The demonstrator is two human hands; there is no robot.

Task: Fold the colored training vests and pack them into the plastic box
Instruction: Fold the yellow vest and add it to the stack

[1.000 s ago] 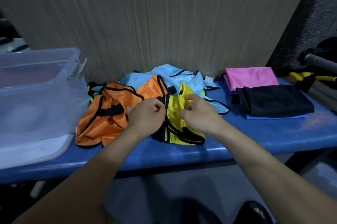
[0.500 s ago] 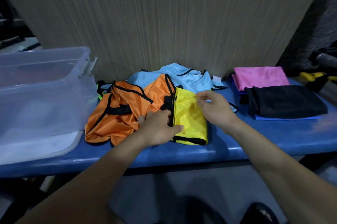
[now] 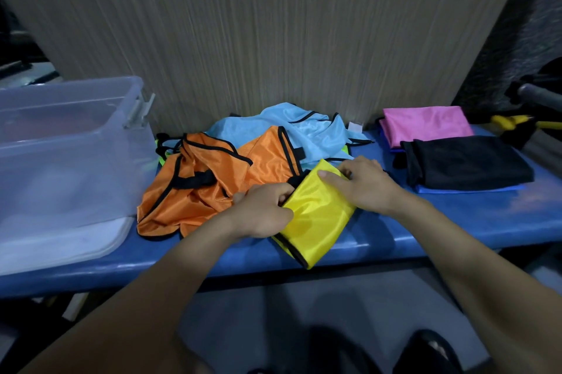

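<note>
The yellow vest (image 3: pixel 316 215) is folded into a compact, smooth rectangle with shiny fabric and a thin black trim along its near-left edge. It lies tilted on the blue bench (image 3: pixel 456 221), one corner reaching the bench's front edge.

The left hand (image 3: pixel 263 211) has its fingers curled around the vest's left edge, gripping it where a bit of black trim bunches up. The right hand (image 3: pixel 362 183) pinches the vest's far corner, thumb on top of the yellow fabric and fingers curled behind it. The vest spans the gap between the two grips.

Just left of the left hand, touching it, lies a crumpled orange vest (image 3: pixel 200 191) with black trim and a black strap. Beyond both hands a light blue vest (image 3: pixel 307 130) is heaped against the wood-grain wall, partly under the orange one. Well left of the grip stands the clear plastic box (image 3: pixel 70 154), open; what it holds I cannot tell through the cloudy wall.

To the right of the right hand, apart from it, sit folded pieces: a black one (image 3: pixel 468 160) on top of a blue one (image 3: pixel 474 188), and a pink one (image 3: pixel 425 122) behind.
</note>
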